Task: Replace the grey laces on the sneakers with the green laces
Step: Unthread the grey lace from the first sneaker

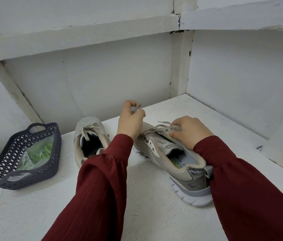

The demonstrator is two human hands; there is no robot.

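Head view: two sneakers (89, 125) (187, 178), one basket (3, 164); left hand (130, 119) pinches grey lace (137, 106), right hand (191, 129) grips sneaker (163, 148).

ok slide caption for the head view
Left hand pinches a grey lace above one sneaker; right hand grips its eyelet strip.

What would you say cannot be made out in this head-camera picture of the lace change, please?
- Head view: toe and lower eyelets of the right sneaker lie behind the left hand, so how far the grey lace is unthreaded is unclear.
- Head view: heel of the left sneaker is covered by the left sleeve.
- Head view: the green laces blur inside their bag in the basket; count unreadable.
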